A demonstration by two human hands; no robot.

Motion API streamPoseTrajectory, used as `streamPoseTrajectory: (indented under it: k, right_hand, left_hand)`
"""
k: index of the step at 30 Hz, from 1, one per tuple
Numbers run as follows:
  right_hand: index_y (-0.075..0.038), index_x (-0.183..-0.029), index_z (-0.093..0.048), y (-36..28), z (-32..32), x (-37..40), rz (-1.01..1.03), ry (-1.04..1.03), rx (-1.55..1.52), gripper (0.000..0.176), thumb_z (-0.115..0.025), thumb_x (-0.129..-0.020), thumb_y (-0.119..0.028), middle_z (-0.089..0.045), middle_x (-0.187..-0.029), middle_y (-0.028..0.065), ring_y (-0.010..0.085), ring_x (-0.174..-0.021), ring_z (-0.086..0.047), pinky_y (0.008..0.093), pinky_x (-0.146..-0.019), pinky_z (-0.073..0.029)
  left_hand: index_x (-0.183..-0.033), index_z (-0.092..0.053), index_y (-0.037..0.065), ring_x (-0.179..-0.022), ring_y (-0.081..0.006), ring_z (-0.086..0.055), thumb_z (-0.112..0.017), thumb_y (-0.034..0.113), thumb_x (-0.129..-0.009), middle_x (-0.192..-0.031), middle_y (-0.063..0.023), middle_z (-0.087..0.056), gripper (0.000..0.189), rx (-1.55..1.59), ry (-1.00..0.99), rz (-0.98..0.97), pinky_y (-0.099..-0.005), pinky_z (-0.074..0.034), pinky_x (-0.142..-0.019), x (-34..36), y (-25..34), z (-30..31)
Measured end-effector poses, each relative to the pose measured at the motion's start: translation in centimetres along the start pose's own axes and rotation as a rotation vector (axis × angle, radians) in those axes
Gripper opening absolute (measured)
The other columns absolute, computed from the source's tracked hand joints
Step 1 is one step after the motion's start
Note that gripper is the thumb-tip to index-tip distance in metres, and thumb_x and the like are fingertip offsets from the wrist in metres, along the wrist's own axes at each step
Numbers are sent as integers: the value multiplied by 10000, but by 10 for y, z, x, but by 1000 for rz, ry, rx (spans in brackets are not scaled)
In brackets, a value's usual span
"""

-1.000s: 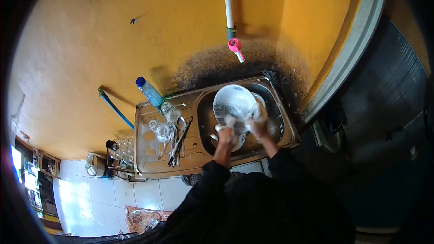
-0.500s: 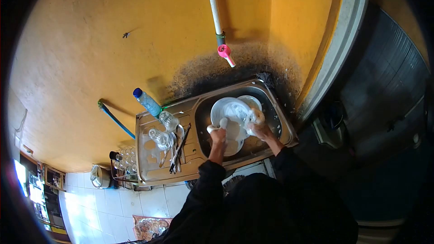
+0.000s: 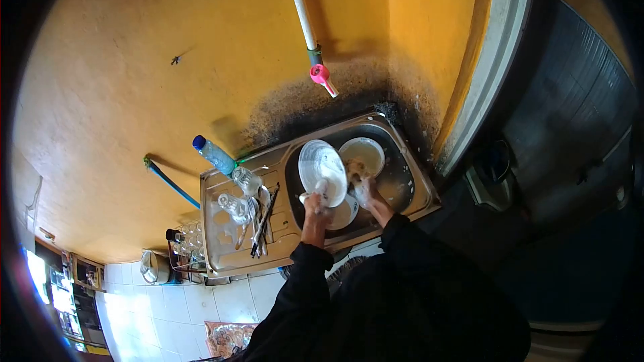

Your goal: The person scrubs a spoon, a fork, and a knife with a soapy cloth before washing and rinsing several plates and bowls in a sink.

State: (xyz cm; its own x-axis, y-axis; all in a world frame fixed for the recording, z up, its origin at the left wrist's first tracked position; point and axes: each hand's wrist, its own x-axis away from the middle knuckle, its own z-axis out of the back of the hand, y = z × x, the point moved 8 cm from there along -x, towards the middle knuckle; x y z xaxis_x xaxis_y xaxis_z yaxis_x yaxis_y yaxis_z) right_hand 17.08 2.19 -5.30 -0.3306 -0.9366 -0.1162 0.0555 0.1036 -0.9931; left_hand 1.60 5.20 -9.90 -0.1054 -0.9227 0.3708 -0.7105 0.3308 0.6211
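Over the steel sink [image 3: 396, 211], my left hand [image 3: 315, 205] grips the lower rim of a white, soapy bowl [image 3: 316, 161], tilted up. My right hand [image 3: 366, 194], foam on its fingers, is closed round a tan scrubber [image 3: 355, 169] just right of that bowl. Behind the scrubber, a second white bowl [image 3: 371, 149] with cloudy water lies in the basin. Another pale dish [image 3: 343, 214] sits low in the sink, partly hidden under the held bowl and my hands.
On the drainboard [image 3: 285, 228] left of the sink lie several spoons and a dark utensil [image 3: 263, 224], near two glass cups [image 3: 247, 181]. A blue-capped bottle [image 3: 216, 155] stands behind them. A pink tap [image 3: 320, 75] hangs above. A rack of glasses [image 3: 188, 245] is at far left.
The bowl in my left hand has tipped up and shifted left. My right hand has drawn the scrubber away from the bowl, leaving the back bowl more exposed. The view has shifted slightly.
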Motion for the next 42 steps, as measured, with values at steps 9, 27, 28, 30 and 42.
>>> streamPoseTrajectory:
  k: [9, 27, 28, 30, 42]
  right_hand:
    - [23, -871, -502, -7, 76, -14, -243, -68, -546, 244, -381, -735, -140, -542, -722, 91, 137, -548, -522, 223, -468, -434]
    - [25, -835, -520, -83, 114, 26, -198, -24, -535, 125, -479, -722, -9, -531, -671, 83, 169, -539, -535, 230, -409, -394]
    - [18, -824, -514, -85, 117, 27, -198, 10, -586, 106, -481, -723, 9, -509, -628, 64, 163, -527, -522, 214, -381, -347]
    - [24, -846, -516, -73, 118, 24, -209, -44, -620, 121, -503, -734, -20, -512, -645, 63, 157, -545, -519, 211, -397, -342]
    - [44, -870, -520, -78, 143, 33, -71, 20, -473, 221, -592, -674, -29, -553, -805, 78, 124, -698, -536, 242, -609, -459]
  left_hand:
    - [-838, -480, -27, -733, -308, -546, -577, 180, -600, -757, -188, -551, 330, -1445, 271, -235, -347, -436, -611, -46, 38, 92]
    - [-859, -558, 43, -865, -291, -514, -540, 271, -652, -879, -161, -546, 308, -2180, -12, -140, -360, -417, -718, -22, 42, -7]
    - [-846, -561, 47, -853, -290, -520, -541, 261, -653, -878, -157, -547, 288, -2347, -136, -144, -365, -426, -705, -31, 30, -8]
    - [-833, -563, 52, -841, -288, -526, -541, 250, -654, -877, -153, -548, 268, -2512, -269, -154, -371, -434, -693, -32, 20, -26]
    - [-855, -562, 71, -810, -278, -541, -583, 241, -606, -872, -143, -554, 302, -2224, -210, -519, -344, -453, -660, -96, -30, -111]
